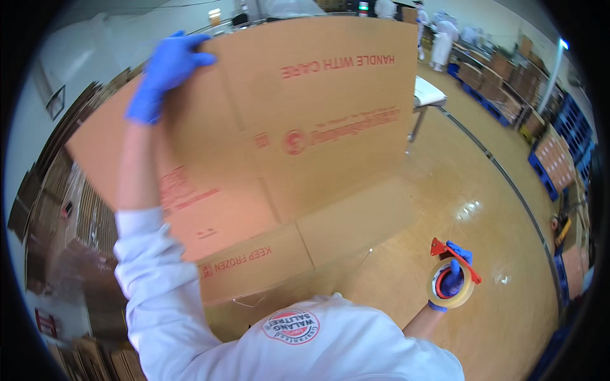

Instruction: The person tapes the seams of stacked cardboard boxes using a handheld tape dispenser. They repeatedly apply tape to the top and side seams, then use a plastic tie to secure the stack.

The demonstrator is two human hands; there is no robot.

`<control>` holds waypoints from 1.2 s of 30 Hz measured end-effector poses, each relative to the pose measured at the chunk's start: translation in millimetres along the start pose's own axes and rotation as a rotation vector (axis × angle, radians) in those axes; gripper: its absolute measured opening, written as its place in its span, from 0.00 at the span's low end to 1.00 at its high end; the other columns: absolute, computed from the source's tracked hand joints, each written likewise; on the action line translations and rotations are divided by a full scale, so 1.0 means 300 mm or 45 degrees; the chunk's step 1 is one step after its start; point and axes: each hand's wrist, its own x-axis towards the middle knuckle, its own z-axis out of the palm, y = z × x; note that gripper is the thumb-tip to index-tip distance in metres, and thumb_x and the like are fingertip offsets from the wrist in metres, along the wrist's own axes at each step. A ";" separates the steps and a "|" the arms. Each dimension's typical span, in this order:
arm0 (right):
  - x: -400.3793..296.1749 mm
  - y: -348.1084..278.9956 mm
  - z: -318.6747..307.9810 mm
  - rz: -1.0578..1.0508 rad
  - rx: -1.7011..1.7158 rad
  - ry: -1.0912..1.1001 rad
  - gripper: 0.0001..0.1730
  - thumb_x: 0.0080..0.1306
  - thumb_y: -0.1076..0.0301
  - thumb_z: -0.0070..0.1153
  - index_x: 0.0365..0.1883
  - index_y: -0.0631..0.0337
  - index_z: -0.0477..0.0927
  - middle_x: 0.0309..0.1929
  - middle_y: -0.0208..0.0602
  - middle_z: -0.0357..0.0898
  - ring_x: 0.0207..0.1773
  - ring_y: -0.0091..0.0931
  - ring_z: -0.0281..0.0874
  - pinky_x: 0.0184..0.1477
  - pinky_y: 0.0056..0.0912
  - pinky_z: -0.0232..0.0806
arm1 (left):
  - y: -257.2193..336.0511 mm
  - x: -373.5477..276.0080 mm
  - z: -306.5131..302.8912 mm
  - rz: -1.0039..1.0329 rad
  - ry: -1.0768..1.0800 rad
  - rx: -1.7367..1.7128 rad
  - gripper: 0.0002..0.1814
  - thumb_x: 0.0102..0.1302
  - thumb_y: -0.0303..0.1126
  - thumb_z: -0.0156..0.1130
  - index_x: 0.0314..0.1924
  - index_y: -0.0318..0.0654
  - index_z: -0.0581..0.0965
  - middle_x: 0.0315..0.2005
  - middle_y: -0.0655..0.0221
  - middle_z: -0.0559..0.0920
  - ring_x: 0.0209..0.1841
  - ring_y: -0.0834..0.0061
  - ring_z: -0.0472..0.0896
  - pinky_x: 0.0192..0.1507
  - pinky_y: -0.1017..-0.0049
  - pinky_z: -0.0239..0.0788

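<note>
My left hand (174, 71), in a blue glove, grips the upper edge of a flat, unfolded cardboard carton (324, 95). The carton bears red print and hangs tilted before me, with its creases and lower flaps showing. My right hand (452, 276), also gloved in blue, is low on the right, apart from the carton. It holds a red tape dispenser (469, 270) fitted with a roll of clear packing tape (463, 296), its fingers through the roll's core. The left thumb lies on the carton's printed face; the fingers at the edge are partly hidden.
Stacks of flattened cardboard cartons (95, 214) stand on the left, partly wrapped in film. A white-topped table (429, 91) is behind the carton's right edge. Blue pallets (543, 174) with boxes line the right side. Several people in white (444, 40) are far off at the upper right.
</note>
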 end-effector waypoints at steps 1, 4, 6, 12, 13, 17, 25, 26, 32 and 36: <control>-0.014 -0.022 0.046 0.029 -0.051 -0.066 0.21 0.53 0.62 0.59 0.39 0.69 0.75 0.43 0.45 0.77 0.50 0.34 0.74 0.57 0.34 0.61 | -0.012 0.021 0.063 0.010 -0.321 0.135 0.32 0.53 0.39 0.66 0.60 0.46 0.71 0.52 0.61 0.78 0.63 0.59 0.68 0.67 0.51 0.47; -0.012 -0.063 0.073 0.138 -0.062 -0.131 0.19 0.51 0.68 0.61 0.40 0.69 0.75 0.43 0.46 0.77 0.49 0.33 0.75 0.56 0.32 0.62 | -0.051 -0.091 0.288 0.277 0.067 0.152 0.48 0.51 0.46 0.68 0.70 0.55 0.53 0.68 0.67 0.58 0.71 0.55 0.51 0.65 0.39 0.39; 0.006 -0.079 0.056 0.165 -0.096 -0.171 0.18 0.51 0.72 0.61 0.40 0.68 0.75 0.44 0.46 0.77 0.48 0.33 0.75 0.55 0.33 0.63 | -0.025 -0.223 0.336 0.176 0.077 -0.075 0.58 0.47 0.47 0.72 0.72 0.59 0.44 0.72 0.72 0.46 0.73 0.55 0.43 0.64 0.36 0.37; 0.042 -0.092 0.051 0.282 0.051 -0.300 0.18 0.53 0.70 0.63 0.40 0.68 0.75 0.44 0.45 0.78 0.47 0.33 0.76 0.55 0.34 0.65 | 0.078 -0.894 0.194 -0.457 -0.651 -0.263 0.76 0.29 0.56 0.78 0.72 0.46 0.37 0.72 0.60 0.33 0.71 0.46 0.25 0.64 0.37 0.32; 0.043 -0.100 0.055 0.258 0.072 -0.365 0.18 0.54 0.69 0.63 0.40 0.67 0.75 0.44 0.45 0.78 0.47 0.32 0.76 0.54 0.33 0.65 | 0.160 -1.040 0.132 -0.545 -0.808 -0.375 0.77 0.29 0.54 0.78 0.72 0.43 0.36 0.72 0.58 0.32 0.71 0.46 0.23 0.64 0.38 0.31; 0.046 -0.135 0.354 0.266 0.264 -0.677 0.18 0.56 0.64 0.63 0.40 0.67 0.74 0.44 0.45 0.78 0.47 0.31 0.76 0.53 0.33 0.65 | 0.398 -1.364 0.093 -0.751 -1.387 -0.418 0.79 0.25 0.61 0.76 0.71 0.35 0.39 0.70 0.48 0.33 0.71 0.43 0.24 0.64 0.38 0.24; -0.224 -0.043 1.130 -0.131 0.672 -1.066 0.21 0.50 0.82 0.65 0.43 0.61 0.75 0.49 0.42 0.76 0.58 0.32 0.71 0.63 0.36 0.61 | 0.490 -1.378 0.278 -0.635 -0.876 -0.276 0.77 0.26 0.69 0.70 0.68 0.26 0.46 0.70 0.44 0.40 0.72 0.48 0.31 0.65 0.38 0.22; -0.247 -0.005 1.204 -0.188 0.650 -1.053 0.18 0.53 0.79 0.63 0.42 0.61 0.75 0.46 0.42 0.77 0.53 0.32 0.73 0.59 0.36 0.65 | 0.495 -1.382 0.291 -0.645 -0.821 -0.258 0.76 0.26 0.70 0.69 0.68 0.25 0.47 0.70 0.44 0.41 0.73 0.48 0.32 0.65 0.38 0.22; -0.286 0.219 1.339 1.344 0.638 -1.289 0.15 0.53 0.83 0.62 0.36 0.59 0.72 0.33 0.39 0.77 0.29 0.30 0.77 0.27 0.38 0.75 | 0.554 -1.362 0.192 -0.610 -0.967 -0.322 0.73 0.29 0.69 0.68 0.67 0.25 0.51 0.69 0.44 0.44 0.73 0.51 0.34 0.65 0.38 0.25; -0.277 0.177 1.318 1.375 0.611 -1.368 0.10 0.57 0.80 0.60 0.34 0.61 0.72 0.30 0.38 0.77 0.27 0.29 0.78 0.26 0.37 0.75 | 0.556 -1.369 0.208 -0.624 -0.909 -0.324 0.70 0.31 0.67 0.69 0.66 0.25 0.53 0.69 0.45 0.46 0.73 0.52 0.35 0.65 0.38 0.26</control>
